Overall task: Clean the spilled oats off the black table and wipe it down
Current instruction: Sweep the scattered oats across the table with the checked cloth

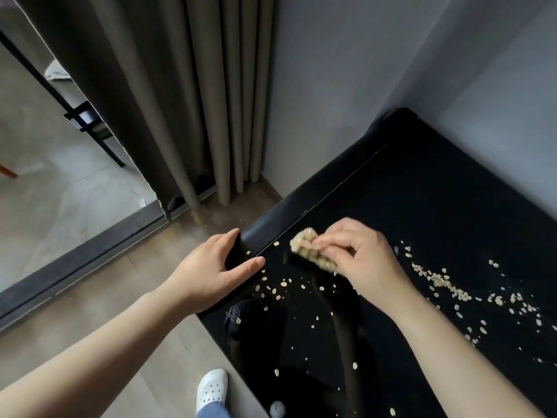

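Oats all over the black bench; right hand fingers pinch an oat-covered pad, left hand rests straight-fingered on the left edge.

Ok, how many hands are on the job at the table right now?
2. The left hand rests on the black table at its corner; the right hand pinches an oat-covered wad over the tabletop, loose oats scattered to its right. Neither is hidden.

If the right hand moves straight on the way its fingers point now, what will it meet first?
Most likely the raised rim of the black table, just beyond the oat-covered wad that the right hand pinches. The left hand lies slightly aside of that line, though depth is unclear.
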Demonstrator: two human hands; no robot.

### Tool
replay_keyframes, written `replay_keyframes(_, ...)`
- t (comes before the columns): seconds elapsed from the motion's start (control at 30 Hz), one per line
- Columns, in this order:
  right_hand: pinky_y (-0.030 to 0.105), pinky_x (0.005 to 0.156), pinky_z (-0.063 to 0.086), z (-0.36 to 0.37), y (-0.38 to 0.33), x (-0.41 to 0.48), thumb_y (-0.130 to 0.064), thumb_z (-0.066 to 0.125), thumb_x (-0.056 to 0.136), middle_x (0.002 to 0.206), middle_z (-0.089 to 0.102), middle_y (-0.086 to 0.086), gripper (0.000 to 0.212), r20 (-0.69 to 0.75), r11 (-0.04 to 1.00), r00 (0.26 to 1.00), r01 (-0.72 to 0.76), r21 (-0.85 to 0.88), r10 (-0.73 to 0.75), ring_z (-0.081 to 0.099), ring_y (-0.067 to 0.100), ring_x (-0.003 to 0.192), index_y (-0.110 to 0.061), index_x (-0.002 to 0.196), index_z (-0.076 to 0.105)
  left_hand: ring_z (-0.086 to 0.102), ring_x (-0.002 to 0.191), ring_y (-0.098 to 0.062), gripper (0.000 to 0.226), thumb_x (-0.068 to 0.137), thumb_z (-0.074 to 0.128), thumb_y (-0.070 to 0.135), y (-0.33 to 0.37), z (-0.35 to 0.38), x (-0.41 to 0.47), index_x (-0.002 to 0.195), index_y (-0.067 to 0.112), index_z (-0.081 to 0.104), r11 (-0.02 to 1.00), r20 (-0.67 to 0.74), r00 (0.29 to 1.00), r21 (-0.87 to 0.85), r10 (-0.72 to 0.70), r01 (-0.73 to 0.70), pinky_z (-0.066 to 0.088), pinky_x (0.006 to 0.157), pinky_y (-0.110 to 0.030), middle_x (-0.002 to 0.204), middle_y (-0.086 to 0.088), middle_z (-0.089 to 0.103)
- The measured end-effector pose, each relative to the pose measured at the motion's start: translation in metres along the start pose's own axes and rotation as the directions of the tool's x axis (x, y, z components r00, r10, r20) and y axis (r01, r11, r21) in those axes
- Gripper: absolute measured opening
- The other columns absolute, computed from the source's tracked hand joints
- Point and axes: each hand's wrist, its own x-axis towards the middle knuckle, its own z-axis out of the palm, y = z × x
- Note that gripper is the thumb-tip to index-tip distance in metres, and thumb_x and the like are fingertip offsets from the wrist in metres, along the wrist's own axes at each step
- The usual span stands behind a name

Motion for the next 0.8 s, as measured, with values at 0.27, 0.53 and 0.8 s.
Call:
replay_keyframes(0.27, 0.027, 0.078, 0.051, 0.041, 0.007, 0.076, -0.009, 0.061, 0.088, 0.096, 0.061, -0.003, 0.016, -0.222, 0.994, 0.973, 0.042, -0.103, -0.064, 0.06, 0.013, 0.091, -0.013, 0.096, 0.074, 0.042, 0.127, -0.013, 0.092, 0.073, 0.035, 0.077, -0.007, 0.003, -0.016, 0.146, 0.021, 0.031, 0.999, -0.044, 0.998, 0.011, -0.04, 0.04, 0.032, 0.094, -0.019, 0.14, 0.006, 0.045)
replay_keyframes(0.53, 0.02, 0.08, 0.046, 0.049, -0.001, -0.008, -0.006, 0.064, 0.085, 0.089, 0.058, -0.013, 0.022, 0.101, 0.994, 0.994, 0.06, -0.087, -0.051, 0.056, 0.007, 0.091, -0.024, 0.087, 0.076, 0.056, 0.094, -0.015, 0.084, 0.064, 0.027, 0.084, -0.016, -0.003, -0.023, 0.115, 0.021, 0.051, 0.996, -0.03, 0.996, 0.02, -0.081, 0.082, 0.047, 0.084, -0.034, 0.102, 0.005, 0.058)
replay_keyframes(0.8, 0.03, 0.078, 0.054, 0.042, -0.02, 0.04, -0.008, 0.064, 0.087, 0.092, 0.061, -0.007, 0.015, -0.138, 0.995, 0.985, 0.102, -0.007, -0.102, 0.061, 0.009, 0.089, -0.015, 0.09, 0.076, 0.052, 0.097, -0.01, 0.076, 0.072, 0.039, 0.082, -0.027, -0.001, -0.034, 0.121, 0.026, 0.051, 0.993, -0.065, 0.992, -0.067, -0.104, 0.1, 0.041, 0.081, -0.023, 0.109, 0.01, 0.052)
